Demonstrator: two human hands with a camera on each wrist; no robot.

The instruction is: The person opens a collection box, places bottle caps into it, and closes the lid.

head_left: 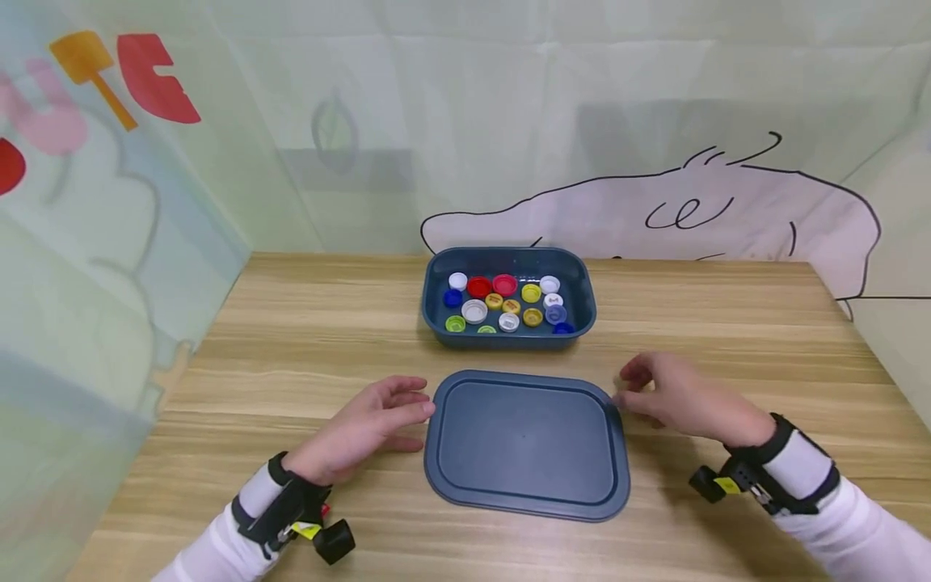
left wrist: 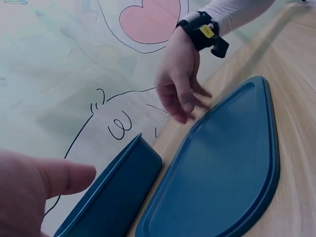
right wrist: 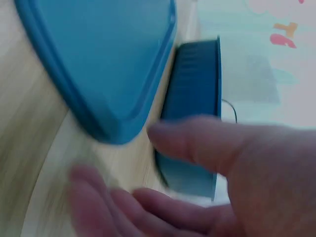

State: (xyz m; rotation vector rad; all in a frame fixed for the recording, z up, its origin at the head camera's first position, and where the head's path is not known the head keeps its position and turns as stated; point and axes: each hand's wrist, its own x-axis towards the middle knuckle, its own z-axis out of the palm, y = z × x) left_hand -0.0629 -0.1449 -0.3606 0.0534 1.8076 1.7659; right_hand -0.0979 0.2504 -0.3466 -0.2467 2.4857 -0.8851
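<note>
A flat dark blue lid with rounded corners lies on the table between the two hands. At its left edge is my left hand, fingers loosely bent and nothing held; whether a fingertip touches the rim I cannot tell. My right hand is by the lid's far right corner, its thumb near the rim. In the right wrist view its fingers are spread from the thumb, with nothing between them. Just beyond the lid stands a dark blue box, uncovered, holding several bottle caps in white, red, yellow, green and blue.
The wooden table extends to both sides of the lid and box. Behind it hangs a pale printed cloth with line drawings, close to the box's far side. Another printed panel borders the left side.
</note>
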